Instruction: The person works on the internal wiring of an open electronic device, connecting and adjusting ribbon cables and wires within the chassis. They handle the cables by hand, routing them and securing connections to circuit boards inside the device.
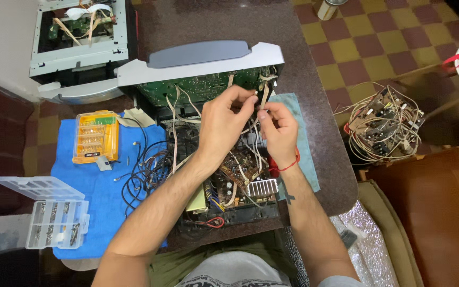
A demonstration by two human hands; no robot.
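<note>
An opened electronic device (224, 186) sits on the dark table in front of me, its grey front panel (203, 61) tilted up and a green circuit board (203, 85) exposed behind it. My left hand (224, 122) and my right hand (277, 125) are raised together above the chassis. Their fingertips pinch a thin pale ribbon cable (264, 95) that runs up to the board's right end. Loose white and black wires hang below the hands over a brown board and a finned heat sink (262, 187). A red string circles my right wrist.
A blue cloth (96, 196) at left holds an orange screwdriver bit case (96, 136), black cables (144, 175) and an open clear parts box (54, 212). Another stripped grey chassis (78, 42) stands at the back left. A circuit board tangled in wires (383, 125) lies on the floor at right.
</note>
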